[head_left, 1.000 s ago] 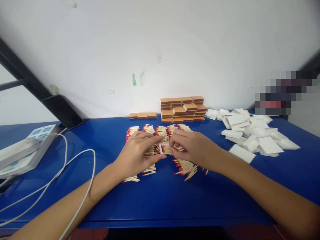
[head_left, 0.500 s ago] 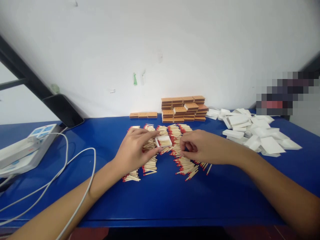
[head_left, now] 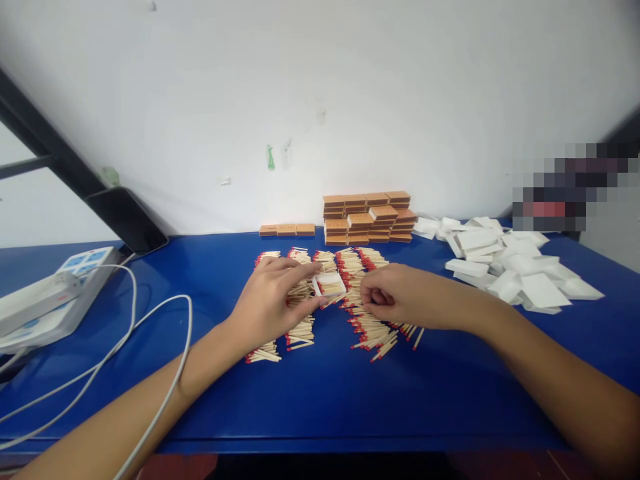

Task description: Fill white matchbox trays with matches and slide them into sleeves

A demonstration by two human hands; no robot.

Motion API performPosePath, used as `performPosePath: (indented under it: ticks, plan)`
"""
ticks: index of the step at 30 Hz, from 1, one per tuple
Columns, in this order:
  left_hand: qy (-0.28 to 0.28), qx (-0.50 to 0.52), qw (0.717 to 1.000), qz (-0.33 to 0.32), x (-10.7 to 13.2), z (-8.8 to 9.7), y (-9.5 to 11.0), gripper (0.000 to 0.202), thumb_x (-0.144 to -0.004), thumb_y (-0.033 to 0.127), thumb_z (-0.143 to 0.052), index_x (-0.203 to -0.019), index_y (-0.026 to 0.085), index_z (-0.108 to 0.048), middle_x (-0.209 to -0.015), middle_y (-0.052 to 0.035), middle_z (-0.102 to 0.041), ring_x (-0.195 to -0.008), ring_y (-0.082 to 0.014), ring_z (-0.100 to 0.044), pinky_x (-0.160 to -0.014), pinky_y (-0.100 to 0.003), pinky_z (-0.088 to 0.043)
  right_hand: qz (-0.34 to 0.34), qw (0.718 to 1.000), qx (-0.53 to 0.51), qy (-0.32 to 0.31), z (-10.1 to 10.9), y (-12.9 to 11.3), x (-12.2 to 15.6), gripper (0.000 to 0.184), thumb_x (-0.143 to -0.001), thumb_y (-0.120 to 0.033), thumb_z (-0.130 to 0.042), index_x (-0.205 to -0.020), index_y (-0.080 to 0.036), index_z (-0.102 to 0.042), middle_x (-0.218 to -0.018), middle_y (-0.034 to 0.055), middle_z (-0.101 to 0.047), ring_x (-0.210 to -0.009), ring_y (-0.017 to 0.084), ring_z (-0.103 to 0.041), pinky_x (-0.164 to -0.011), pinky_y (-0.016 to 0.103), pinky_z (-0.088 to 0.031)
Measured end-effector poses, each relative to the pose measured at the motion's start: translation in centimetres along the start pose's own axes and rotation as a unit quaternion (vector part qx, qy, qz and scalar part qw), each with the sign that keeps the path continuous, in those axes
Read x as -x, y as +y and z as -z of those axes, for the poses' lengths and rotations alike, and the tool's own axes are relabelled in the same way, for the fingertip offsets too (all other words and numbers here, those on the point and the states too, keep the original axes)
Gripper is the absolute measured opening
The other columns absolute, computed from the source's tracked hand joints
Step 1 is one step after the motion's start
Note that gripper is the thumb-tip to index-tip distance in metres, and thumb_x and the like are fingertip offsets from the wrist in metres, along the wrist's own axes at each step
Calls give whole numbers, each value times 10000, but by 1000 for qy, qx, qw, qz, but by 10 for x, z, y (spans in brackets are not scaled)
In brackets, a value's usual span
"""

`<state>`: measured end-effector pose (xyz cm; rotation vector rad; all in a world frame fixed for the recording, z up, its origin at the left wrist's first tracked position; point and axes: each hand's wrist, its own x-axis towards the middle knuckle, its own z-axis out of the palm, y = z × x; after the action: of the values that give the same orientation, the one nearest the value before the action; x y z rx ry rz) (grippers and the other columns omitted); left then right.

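My left hand (head_left: 273, 300) pinches a small white matchbox tray (head_left: 330, 285) between thumb and forefinger; the tray holds some red-tipped matches. It hovers over rows of loose matches (head_left: 363, 320) spread on the blue table (head_left: 320, 393). My right hand (head_left: 400, 295) sits just right of the tray, resting on the match piles with its fingers curled in a pinch; what they hold is hidden.
A stack of orange matchboxes (head_left: 367, 218) stands against the wall, with a short row of three orange boxes (head_left: 287, 230) to its left. A heap of white empty trays (head_left: 505, 263) lies at right. A power strip (head_left: 50, 297) and white cables (head_left: 150, 333) lie at left.
My right hand has left the tray and moved right, down onto the match piles. My left hand has lifted the tray slightly and keeps holding it.
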<state>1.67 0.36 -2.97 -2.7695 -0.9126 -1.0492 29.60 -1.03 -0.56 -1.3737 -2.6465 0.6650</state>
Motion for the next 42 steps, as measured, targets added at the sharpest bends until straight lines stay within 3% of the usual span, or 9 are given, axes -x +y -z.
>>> performPosePath:
  ticks: [7, 15, 23, 35, 42]
  plan:
    - [-7, 0, 1000, 3, 1, 0, -1, 460, -921, 433, -775, -1301, 197, -672, -1152, -97, -769, -1057, -255, -711, -942, -438, -503, 6, 1000, -9, 14, 0, 5, 1, 101, -830, -140, -614, -766, -216, -596, -727, -21, -626, -626, 135, -516, -573, 271, -353]
    - [-24, 19, 1000, -1, 1, -2, 3, 494, -893, 441, -805, -1304, 201, -676, -1111, -85, -766, -1057, -254, -710, -946, -443, -510, 57, 986, -51, 149, 4, -4, -1, 109, -930, -259, -621, -831, -214, -623, -720, -26, -614, -651, 130, -533, -614, 260, -380]
    - [-22, 42, 999, -12, 1, 0, 11, 500, -910, 442, -784, -1329, 201, -657, -1126, -92, -765, -1074, -256, -704, -937, -434, -530, 92, 972, 1, 217, -20, -21, -8, 47, -902, -192, -624, -866, -206, -598, -761, -20, -614, -636, 128, -527, -630, 266, -373]
    - [-33, 51, 998, -10, 1, -2, 10, 504, -907, 449, -787, -1324, 198, -657, -1128, -90, -762, -1058, -252, -706, -947, -440, -526, 117, 974, 16, 193, -14, -25, -4, 110, -1002, -254, -589, -931, -189, -642, -856, 37, -673, -718, 158, -584, -674, 284, -412]
    - [-32, 63, 997, -20, 0, 0, 13, 509, -900, 439, -798, -1329, 206, -654, -1169, -92, -753, -1067, -244, -703, -955, -424, -512, 112, 975, -19, 191, -12, -25, -4, 117, -1004, -290, -611, -958, -192, -656, -820, 21, -661, -722, 158, -584, -678, 281, -401]
